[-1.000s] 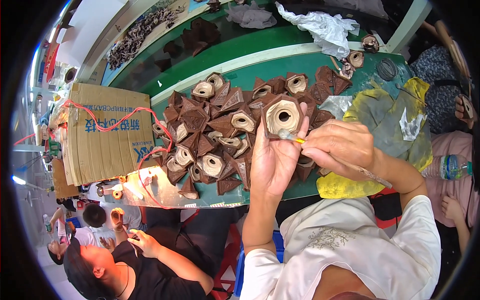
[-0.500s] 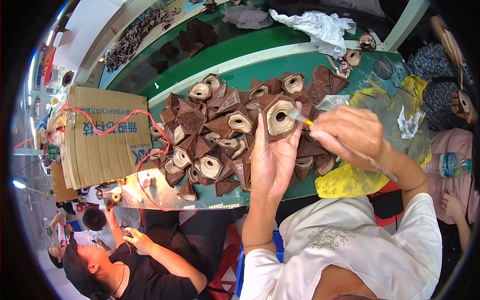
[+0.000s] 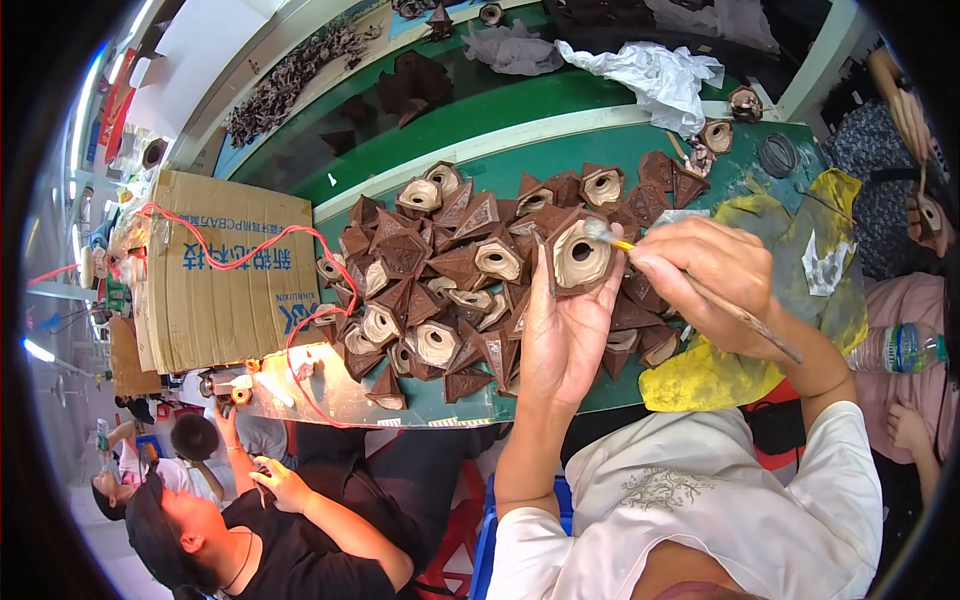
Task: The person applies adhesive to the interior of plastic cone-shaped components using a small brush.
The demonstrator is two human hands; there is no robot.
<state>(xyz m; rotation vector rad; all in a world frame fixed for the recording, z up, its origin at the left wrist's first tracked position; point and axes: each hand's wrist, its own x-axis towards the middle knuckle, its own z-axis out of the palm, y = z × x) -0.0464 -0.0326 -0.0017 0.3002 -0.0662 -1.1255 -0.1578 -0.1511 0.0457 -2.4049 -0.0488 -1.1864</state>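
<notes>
My left hand (image 3: 568, 350) is closed round a brown, pointed, faceted piece (image 3: 574, 274). Its cream-coloured hollow side, with a dark round hole in the middle, faces up. In my right hand (image 3: 712, 268) is a paintbrush (image 3: 742, 314) with a long wooden handle, pinched close to its yellow and metal collar. The pale bristles touch the upper right part of the cream face, near the rim. Beneath and to the left of my hands lies a pile of similar brown pieces (image 3: 405, 250), several showing cream undersides with holes.
A cardboard box (image 3: 225, 270) with a red cord (image 3: 262, 238) stands left on the green table (image 3: 470, 408). Yellow stained sheeting (image 3: 705, 375) lies at the right. White crumpled plastic (image 3: 650, 80) rests on the ledge behind. Co-workers (image 3: 330, 500) sit at left and right.
The brush tip has moved from beside the hole up to the upper rim of the cream face. The view has shifted slightly, and my left hand keeps the piece.
</notes>
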